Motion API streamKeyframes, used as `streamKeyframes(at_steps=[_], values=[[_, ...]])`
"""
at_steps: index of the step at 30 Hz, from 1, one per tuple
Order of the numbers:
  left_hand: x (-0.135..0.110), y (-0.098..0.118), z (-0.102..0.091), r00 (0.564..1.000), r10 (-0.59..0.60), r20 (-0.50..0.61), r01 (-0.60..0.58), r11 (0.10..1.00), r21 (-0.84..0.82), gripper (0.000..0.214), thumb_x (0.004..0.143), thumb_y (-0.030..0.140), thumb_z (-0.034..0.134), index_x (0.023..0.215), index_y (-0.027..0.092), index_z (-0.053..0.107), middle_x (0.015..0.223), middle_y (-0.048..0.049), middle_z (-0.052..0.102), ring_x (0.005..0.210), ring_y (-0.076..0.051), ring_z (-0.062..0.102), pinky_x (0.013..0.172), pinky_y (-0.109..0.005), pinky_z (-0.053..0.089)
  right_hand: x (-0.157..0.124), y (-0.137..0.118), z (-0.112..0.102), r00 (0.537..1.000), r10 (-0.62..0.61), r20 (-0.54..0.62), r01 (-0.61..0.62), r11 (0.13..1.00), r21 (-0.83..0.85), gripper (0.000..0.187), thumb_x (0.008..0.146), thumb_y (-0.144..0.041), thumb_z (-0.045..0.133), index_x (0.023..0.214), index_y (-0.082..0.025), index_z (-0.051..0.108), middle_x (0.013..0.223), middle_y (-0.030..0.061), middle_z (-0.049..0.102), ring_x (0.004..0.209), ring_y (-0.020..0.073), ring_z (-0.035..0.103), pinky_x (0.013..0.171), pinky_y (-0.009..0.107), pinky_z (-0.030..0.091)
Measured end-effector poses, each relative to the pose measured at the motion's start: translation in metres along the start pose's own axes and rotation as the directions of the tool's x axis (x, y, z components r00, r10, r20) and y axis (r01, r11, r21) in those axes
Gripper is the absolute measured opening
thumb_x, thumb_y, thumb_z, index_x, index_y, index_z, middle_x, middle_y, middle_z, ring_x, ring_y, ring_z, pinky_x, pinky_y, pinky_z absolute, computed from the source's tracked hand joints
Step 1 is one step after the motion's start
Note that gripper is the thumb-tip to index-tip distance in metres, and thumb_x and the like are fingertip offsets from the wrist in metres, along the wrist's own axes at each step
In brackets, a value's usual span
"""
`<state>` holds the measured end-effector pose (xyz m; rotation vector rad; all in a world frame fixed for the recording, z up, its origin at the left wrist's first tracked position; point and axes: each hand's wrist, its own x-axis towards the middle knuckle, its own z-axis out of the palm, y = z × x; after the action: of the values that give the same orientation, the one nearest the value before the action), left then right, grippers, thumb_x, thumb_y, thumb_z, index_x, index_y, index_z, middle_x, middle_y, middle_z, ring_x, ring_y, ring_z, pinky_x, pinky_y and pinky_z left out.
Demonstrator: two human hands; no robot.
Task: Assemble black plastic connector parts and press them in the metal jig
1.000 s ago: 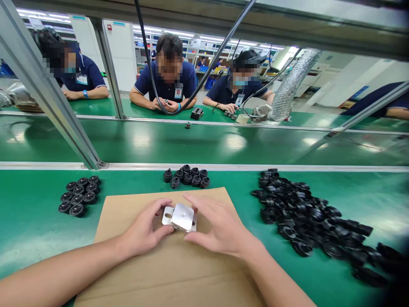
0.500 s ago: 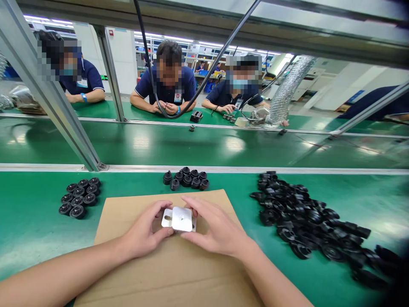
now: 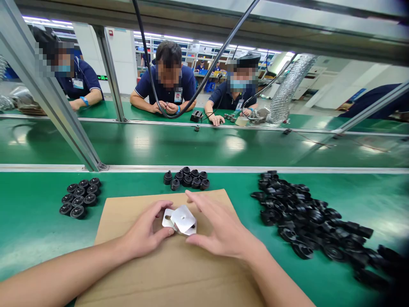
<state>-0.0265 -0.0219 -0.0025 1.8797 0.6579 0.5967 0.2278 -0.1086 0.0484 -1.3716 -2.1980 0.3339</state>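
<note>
At the far left of the green bench [image 3: 32,230] sits a neat cluster of round black caps [image 3: 79,198], well apart from the hands. Next comes a sheet of brown cardboard [image 3: 166,268], lying flat on the bench. The left hand [image 3: 143,232] rests on it with its fingers curled, thumb and fingertips pinching the left edge of a small stack of white metal plates [image 3: 179,219]. The top plate is turned askew over the one beneath (a small hole shows near its middle). The right hand [image 3: 220,230] touches the stack's right side, fingers mostly extended and loosely spread, the thumb against the near edge. Behind the plates, just past the cardboard, stands a small group of black rubber parts [image 3: 187,179]. Further right, a large loose heap of black parts [image 3: 306,217] sprawls across the bench.
</note>
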Motion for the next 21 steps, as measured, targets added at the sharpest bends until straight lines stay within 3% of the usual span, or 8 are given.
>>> streamKeyframes(at_steps=[3, 7, 14, 16, 21], values=[[0.000, 0.001, 0.000, 1.000, 0.009, 0.001, -0.009, 1.000, 0.004, 0.054, 0.092, 0.026, 0.073, 0.140, 0.030, 0.051, 0.140, -0.0074, 0.063, 0.123, -0.028, 0.060, 0.106, -0.049, 0.048, 0.000, -0.002, 0.001, 1.000, -0.016, 0.013, 0.016, 1.000, 0.019, 0.088, 0.096, -0.033, 0.073, 0.167, -0.030, 0.021, 0.146, 0.0155, 0.059, 0.122, 0.0322, 0.065, 0.101, 0.053, 0.058], [0.000, 0.002, 0.001, 1.000, 0.011, 0.001, -0.011, 1.000, -0.012, 0.050, 0.093, 0.027, 0.073, 0.138, 0.030, 0.052, 0.137, -0.0077, 0.064, 0.121, -0.028, 0.061, 0.105, -0.049, 0.049, 0.000, -0.004, -0.002, 1.000, 0.006, 0.003, -0.006, 1.000, -0.027, 0.104, 0.084, -0.046, 0.087, 0.166, -0.029, 0.025, 0.132, 0.0151, 0.066, 0.114, 0.0354, 0.066, 0.096, 0.055, 0.060], [0.001, 0.001, 0.001, 1.000, 0.005, 0.009, -0.004, 0.999, -0.049, 0.052, 0.091, 0.024, 0.073, 0.139, 0.027, 0.052, 0.139, -0.0094, 0.064, 0.124, -0.029, 0.061, 0.108, -0.050, 0.049, -0.001, -0.004, -0.003, 0.994, 0.003, 0.107, -0.025, 0.979, 0.203, 0.090, 0.097, -0.016, 0.065, 0.168, -0.036, 0.013, 0.157, 0.0107, 0.050, 0.138, 0.0307, 0.053, 0.113, 0.053, 0.051], [0.001, -0.001, 0.001, 1.000, 0.014, 0.009, -0.013, 0.999, -0.048, 0.053, 0.091, 0.024, 0.073, 0.139, 0.028, 0.051, 0.140, -0.0089, 0.063, 0.125, -0.029, 0.061, 0.109, -0.049, 0.049, 0.003, -0.006, 0.003, 0.993, 0.030, 0.113, -0.050, 0.982, 0.181, 0.093, 0.096, -0.017, 0.069, 0.168, -0.037, 0.014, 0.152, 0.0103, 0.054, 0.135, 0.0315, 0.054, 0.109, 0.053, 0.053], [0.000, -0.002, 0.002, 1.000, 0.008, -0.007, -0.009, 1.000, -0.006, 0.054, 0.092, 0.026, 0.072, 0.141, 0.028, 0.050, 0.141, -0.0085, 0.062, 0.122, -0.029, 0.061, 0.107, -0.048, 0.049, 0.009, -0.013, 0.009, 0.992, 0.119, -0.028, -0.119, 0.993, 0.009, 0.109, 0.082, -0.037, 0.090, 0.166, -0.034, 0.020, 0.145, 0.0133, 0.058, 0.127, 0.0371, 0.058, 0.103, 0.058, 0.054]])
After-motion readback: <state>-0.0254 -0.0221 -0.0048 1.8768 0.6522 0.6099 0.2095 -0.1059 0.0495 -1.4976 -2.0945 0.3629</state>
